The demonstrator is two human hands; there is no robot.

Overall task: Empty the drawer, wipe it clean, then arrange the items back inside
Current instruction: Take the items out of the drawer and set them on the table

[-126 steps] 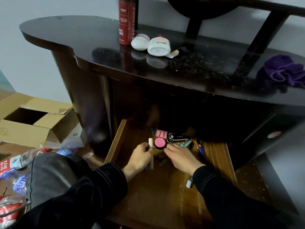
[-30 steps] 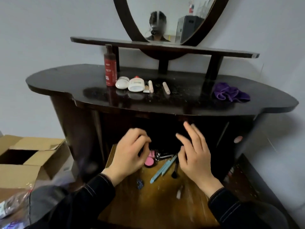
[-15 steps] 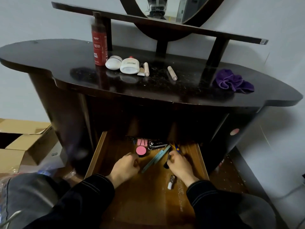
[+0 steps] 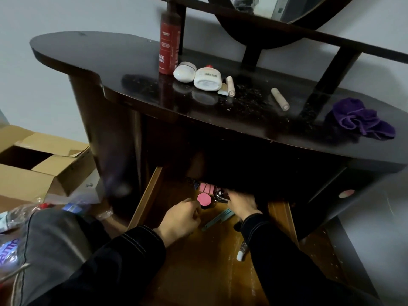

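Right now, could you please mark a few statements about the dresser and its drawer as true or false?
The bottle stands upright on the tabletop: true.
The cloth lies in the drawer: false; it lies on the tabletop.
The left hand and right hand are both in the drawer: true.
The drawer is empty: false; a pink compact and other items lie inside.

Wooden drawer (image 4: 145, 195) pulled open; pink compact (image 4: 203, 198), teal strip (image 4: 217, 219) lying inside.

Black sleeves (image 4: 132, 257) with pale contrast stitching, above faded grey trousers (image 4: 55, 250).
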